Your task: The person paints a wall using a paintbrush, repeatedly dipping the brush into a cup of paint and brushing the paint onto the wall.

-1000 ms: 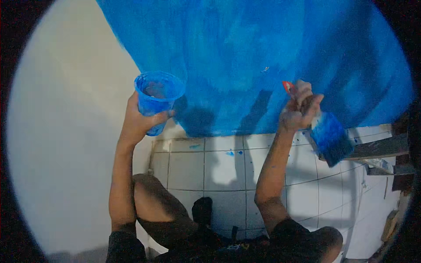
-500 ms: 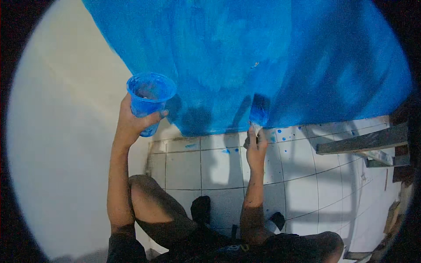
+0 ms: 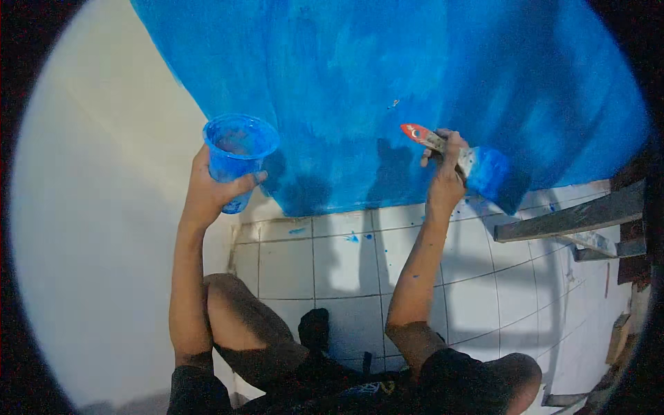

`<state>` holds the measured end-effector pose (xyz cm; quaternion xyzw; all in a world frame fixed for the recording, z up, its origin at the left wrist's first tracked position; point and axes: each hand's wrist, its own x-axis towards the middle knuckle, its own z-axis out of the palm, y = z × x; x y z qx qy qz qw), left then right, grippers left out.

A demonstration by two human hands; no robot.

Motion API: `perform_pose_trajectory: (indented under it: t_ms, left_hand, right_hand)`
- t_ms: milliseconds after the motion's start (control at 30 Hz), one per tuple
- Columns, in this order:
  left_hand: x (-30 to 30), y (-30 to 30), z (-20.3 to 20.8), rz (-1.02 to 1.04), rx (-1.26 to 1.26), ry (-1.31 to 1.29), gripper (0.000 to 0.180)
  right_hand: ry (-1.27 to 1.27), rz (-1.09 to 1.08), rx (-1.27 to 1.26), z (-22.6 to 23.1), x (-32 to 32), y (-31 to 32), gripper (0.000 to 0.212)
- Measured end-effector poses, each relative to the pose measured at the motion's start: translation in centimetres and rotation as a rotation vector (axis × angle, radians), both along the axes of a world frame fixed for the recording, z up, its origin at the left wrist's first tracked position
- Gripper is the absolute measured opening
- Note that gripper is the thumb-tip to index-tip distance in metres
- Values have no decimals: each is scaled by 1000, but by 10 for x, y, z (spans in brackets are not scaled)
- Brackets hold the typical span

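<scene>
- Since half a second ago, the right hand (image 3: 446, 166) has swung rightward and turned the wide flat paintbrush with a red-tipped handle (image 3: 490, 171), its bristles now slanting down to the right; the left hand (image 3: 213, 188) has hardly shifted.
- The right hand's fingers are closed around the brush handle near its pale neck; the brush is before the lower edge of the blue-painted wall (image 3: 332, 76), and whether the bristles touch it I cannot tell.
- The left hand is wrapped around a blue-smeared, clear plastic cup (image 3: 234, 167), upright at the left; keeping it level should prevent spills.
- Along the lower edge, light pressure and sideways strokes would probably serve best, sparing the white floor tiles (image 3: 285, 268), already spotted blue.
- The coat looks streaky, so long overlapping strokes should even it.
- Wiping excess off on the cup's rim should limit drips.
</scene>
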<state>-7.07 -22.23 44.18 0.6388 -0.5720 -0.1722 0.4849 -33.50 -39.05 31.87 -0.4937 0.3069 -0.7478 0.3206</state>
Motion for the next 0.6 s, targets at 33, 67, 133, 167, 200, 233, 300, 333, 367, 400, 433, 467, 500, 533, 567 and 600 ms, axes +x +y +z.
perform_pose_trajectory:
  t_ms: [33,67,133,167,200,233,300,333,367,400,433,467,500,533,567,600]
  left_hand:
    - [3,3,2,7,-2,-5,62]
    - [4,2,0,1,6,7,62]
    - [3,3,-1,-4,13,20,62]
    - [1,6,0,-8,-7,12,61]
    - [-2,9,2,-12,-28,4,61]
    - [-4,11,2,-11,-33,3,61]
    - [-8,18,5,36,-20,-41,59]
    - [-9,23,4,39,-30,-45,59]
    - [-10,27,3,31,-35,-41,59]
    - [-12,32,2,22,-41,-39,59]
    - [-14,36,3,28,-43,-41,59]
    - [-15,39,2,43,-51,-70,59]
    - [-16,41,1,57,-56,-98,59]
    - [-16,42,5,60,-55,-102,59]
    - [-16,42,9,60,-39,-91,59]
    - [-15,41,12,60,-22,-79,59]
  right_hand:
    - [-193,132,114,19,8,11,31]
    - [-218,82,78,24,11,12,29]
    - [-163,62,91,27,13,10,27]
    - [-112,46,104,29,13,9,25]
    - [-121,41,82,25,16,3,22]
    - [-122,42,77,24,18,1,22]
    - [-100,-33,-84,26,24,-1,22]
    - [-100,5,-169,24,24,-6,22]
    - [-106,8,-179,22,22,-10,22]
    - [-53,-16,-207,20,20,-14,22]
    - [3,-36,-228,21,17,-14,24]
    - [1,-31,-229,20,13,-13,24]
    - [76,-109,-272,18,9,-12,26]
    - [149,-188,-313,21,8,-12,29]
    - [146,-185,-310,23,10,-12,29]
    - [138,-226,-298,24,13,-13,20]
